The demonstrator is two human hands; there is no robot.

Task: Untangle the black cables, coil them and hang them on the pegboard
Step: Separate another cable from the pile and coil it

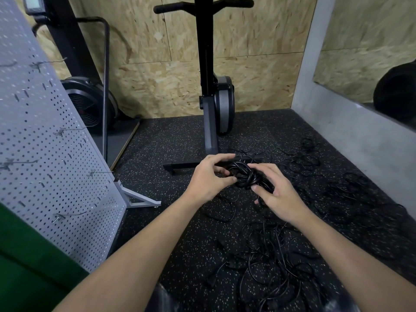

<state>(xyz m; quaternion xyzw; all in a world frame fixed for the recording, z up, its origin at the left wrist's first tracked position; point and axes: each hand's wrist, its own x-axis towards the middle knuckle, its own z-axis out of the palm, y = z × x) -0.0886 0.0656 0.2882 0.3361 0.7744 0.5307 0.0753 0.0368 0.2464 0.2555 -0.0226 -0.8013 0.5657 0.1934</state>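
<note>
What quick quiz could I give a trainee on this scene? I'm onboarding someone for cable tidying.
1. True or false: a coiled cable already hangs on the pegboard.
2. How many hands grip the cable bundle? A none, B one, C two.
3. Fill in: the tangled cables lie on the ____.
Key: 1 false. 2 C, the left hand and the right hand. 3 floor.

One head-worn wide view, forward and down, close over the floor (180,136)
</note>
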